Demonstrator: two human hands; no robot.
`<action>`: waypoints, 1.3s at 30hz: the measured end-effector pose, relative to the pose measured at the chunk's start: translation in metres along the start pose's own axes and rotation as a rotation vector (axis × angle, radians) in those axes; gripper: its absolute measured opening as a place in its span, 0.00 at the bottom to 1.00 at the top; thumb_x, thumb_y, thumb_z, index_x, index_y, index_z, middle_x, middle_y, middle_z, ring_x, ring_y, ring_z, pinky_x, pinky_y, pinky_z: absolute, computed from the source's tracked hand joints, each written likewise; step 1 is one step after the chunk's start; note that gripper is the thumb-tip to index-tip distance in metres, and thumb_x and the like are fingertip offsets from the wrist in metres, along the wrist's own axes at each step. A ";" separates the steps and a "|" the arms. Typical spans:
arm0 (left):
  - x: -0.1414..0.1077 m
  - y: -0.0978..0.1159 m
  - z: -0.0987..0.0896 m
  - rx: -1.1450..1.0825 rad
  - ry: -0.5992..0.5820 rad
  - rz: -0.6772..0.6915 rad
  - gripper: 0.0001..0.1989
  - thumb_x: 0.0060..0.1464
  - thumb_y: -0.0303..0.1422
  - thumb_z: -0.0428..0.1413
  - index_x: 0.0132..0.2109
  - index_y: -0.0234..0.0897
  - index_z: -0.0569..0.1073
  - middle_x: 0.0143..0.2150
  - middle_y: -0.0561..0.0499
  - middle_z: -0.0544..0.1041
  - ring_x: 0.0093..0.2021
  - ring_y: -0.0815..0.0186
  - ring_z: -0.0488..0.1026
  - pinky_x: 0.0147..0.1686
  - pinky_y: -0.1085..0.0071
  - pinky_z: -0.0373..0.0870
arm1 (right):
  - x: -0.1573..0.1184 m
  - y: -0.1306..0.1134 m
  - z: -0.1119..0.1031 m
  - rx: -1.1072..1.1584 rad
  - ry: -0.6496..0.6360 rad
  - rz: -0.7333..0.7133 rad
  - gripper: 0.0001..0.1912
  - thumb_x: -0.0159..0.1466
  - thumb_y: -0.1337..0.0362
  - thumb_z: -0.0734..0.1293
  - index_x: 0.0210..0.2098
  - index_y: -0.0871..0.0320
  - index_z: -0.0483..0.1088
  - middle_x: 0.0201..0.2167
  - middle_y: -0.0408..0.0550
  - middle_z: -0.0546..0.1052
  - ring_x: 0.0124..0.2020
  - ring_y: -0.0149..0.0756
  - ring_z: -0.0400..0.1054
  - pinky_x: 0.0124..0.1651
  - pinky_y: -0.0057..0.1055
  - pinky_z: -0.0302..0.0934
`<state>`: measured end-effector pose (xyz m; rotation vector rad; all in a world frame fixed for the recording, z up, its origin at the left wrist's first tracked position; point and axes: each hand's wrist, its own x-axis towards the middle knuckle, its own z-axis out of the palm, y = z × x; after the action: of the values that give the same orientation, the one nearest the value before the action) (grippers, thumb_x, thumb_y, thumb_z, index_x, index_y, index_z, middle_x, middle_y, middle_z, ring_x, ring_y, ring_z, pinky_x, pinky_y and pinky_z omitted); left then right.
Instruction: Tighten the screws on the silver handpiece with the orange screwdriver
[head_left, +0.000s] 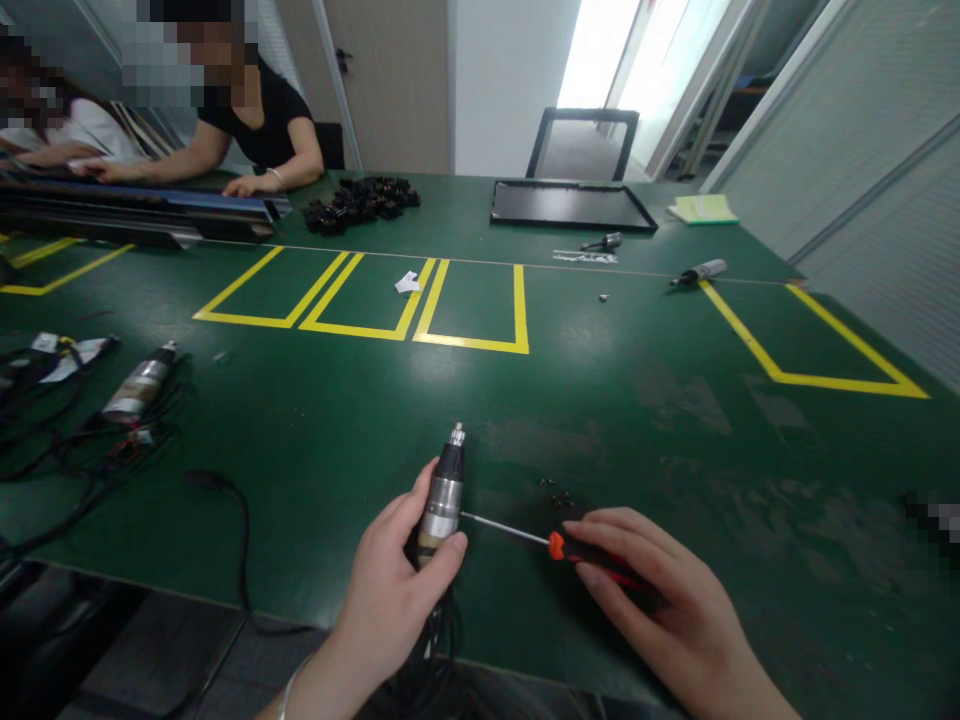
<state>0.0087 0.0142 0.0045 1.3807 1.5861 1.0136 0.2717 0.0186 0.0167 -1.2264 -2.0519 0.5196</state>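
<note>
My left hand (401, 575) is wrapped round an electric screwdriver (441, 505), a silver and black cylinder whose nose points away from me. A black cord hangs below it near the table edge. In my right hand (660, 590) is a screwdriver (556, 546) with a red and black handle, its thin shaft pointing left. The shaft's tip meets the side of the silver body, about where a small hole or screw would sit; the exact contact is too small to tell. Several small screws (559, 497) lie on the green table (315, 420) just beyond my right hand.
Another electric screwdriver (141, 385) lies among black cables at the left. Further tools (699, 272) rest at the back right, near a black frame panel (574, 205). Black parts (364, 203) are heaped at the back. Two people sit at the far left, one with a hand (251, 185) on long dark strips.
</note>
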 end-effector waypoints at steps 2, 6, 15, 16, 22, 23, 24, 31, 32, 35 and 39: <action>0.000 0.000 0.000 -0.002 -0.002 -0.002 0.31 0.56 0.39 0.60 0.65 0.39 0.72 0.49 0.45 0.81 0.47 0.55 0.77 0.47 0.63 0.70 | 0.001 -0.001 0.000 0.002 -0.006 -0.003 0.14 0.65 0.67 0.70 0.49 0.50 0.79 0.43 0.50 0.81 0.42 0.39 0.79 0.42 0.30 0.76; 0.000 0.000 0.000 -0.014 -0.009 -0.006 0.31 0.56 0.39 0.60 0.66 0.38 0.71 0.50 0.45 0.81 0.48 0.54 0.77 0.48 0.62 0.70 | 0.003 -0.003 -0.002 0.004 -0.020 -0.013 0.14 0.65 0.68 0.70 0.49 0.50 0.79 0.42 0.50 0.80 0.42 0.38 0.78 0.41 0.29 0.76; 0.000 -0.004 0.000 0.003 0.000 0.013 0.30 0.56 0.39 0.60 0.66 0.39 0.71 0.51 0.45 0.81 0.51 0.52 0.77 0.48 0.61 0.71 | 0.003 0.002 0.000 -0.011 -0.025 -0.074 0.16 0.66 0.71 0.68 0.50 0.48 0.79 0.40 0.48 0.78 0.41 0.37 0.77 0.42 0.29 0.75; 0.000 -0.004 0.000 -0.001 0.002 0.014 0.30 0.56 0.38 0.61 0.66 0.39 0.71 0.51 0.45 0.82 0.52 0.52 0.77 0.49 0.61 0.71 | 0.003 0.002 0.000 -0.003 -0.028 -0.069 0.16 0.66 0.71 0.68 0.50 0.48 0.79 0.39 0.48 0.78 0.40 0.37 0.77 0.40 0.28 0.75; 0.000 -0.001 0.000 -0.017 0.011 -0.001 0.31 0.55 0.39 0.60 0.65 0.38 0.72 0.51 0.45 0.82 0.50 0.54 0.77 0.49 0.63 0.71 | 0.005 -0.001 -0.001 -0.001 0.025 -0.065 0.14 0.63 0.70 0.71 0.47 0.48 0.79 0.40 0.48 0.76 0.38 0.37 0.78 0.39 0.28 0.76; 0.000 0.000 0.000 -0.016 0.011 -0.002 0.31 0.55 0.39 0.60 0.65 0.38 0.72 0.51 0.45 0.82 0.50 0.54 0.77 0.48 0.63 0.71 | 0.005 -0.001 -0.001 -0.019 0.040 -0.051 0.14 0.63 0.68 0.72 0.47 0.50 0.79 0.41 0.50 0.76 0.40 0.38 0.78 0.40 0.30 0.77; 0.000 0.001 0.000 -0.013 0.011 -0.003 0.31 0.55 0.39 0.60 0.65 0.38 0.72 0.50 0.45 0.82 0.49 0.54 0.78 0.48 0.63 0.71 | 0.005 -0.002 -0.001 -0.042 0.051 -0.037 0.13 0.62 0.67 0.72 0.47 0.51 0.79 0.43 0.51 0.75 0.41 0.40 0.78 0.42 0.32 0.77; 0.000 -0.001 0.001 -0.007 0.011 0.002 0.30 0.55 0.39 0.60 0.65 0.38 0.72 0.50 0.45 0.82 0.49 0.53 0.77 0.48 0.62 0.71 | 0.003 -0.001 0.002 -0.058 0.067 -0.060 0.08 0.64 0.68 0.70 0.41 0.53 0.81 0.47 0.53 0.74 0.46 0.41 0.77 0.47 0.34 0.78; 0.000 -0.001 0.001 -0.009 0.009 0.002 0.30 0.55 0.39 0.60 0.65 0.38 0.72 0.50 0.45 0.82 0.50 0.53 0.77 0.48 0.61 0.71 | 0.002 -0.001 0.002 -0.058 0.078 -0.066 0.09 0.64 0.68 0.70 0.42 0.52 0.80 0.47 0.53 0.74 0.46 0.41 0.77 0.48 0.33 0.77; 0.000 -0.002 0.000 0.003 -0.003 0.006 0.30 0.56 0.39 0.60 0.66 0.39 0.71 0.51 0.44 0.81 0.50 0.53 0.76 0.48 0.62 0.71 | 0.002 0.000 0.001 -0.045 0.092 -0.077 0.10 0.64 0.70 0.70 0.43 0.52 0.80 0.46 0.52 0.76 0.45 0.39 0.78 0.46 0.30 0.77; 0.000 -0.003 0.000 0.013 -0.021 -0.003 0.31 0.57 0.39 0.59 0.66 0.38 0.70 0.52 0.44 0.80 0.50 0.53 0.76 0.47 0.62 0.70 | 0.002 0.000 0.000 -0.018 0.059 -0.070 0.10 0.66 0.70 0.69 0.43 0.50 0.79 0.42 0.48 0.80 0.39 0.35 0.80 0.39 0.24 0.76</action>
<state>0.0073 0.0137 0.0013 1.3924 1.5812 0.9853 0.2709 0.0208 0.0177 -1.1626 -2.0463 0.4281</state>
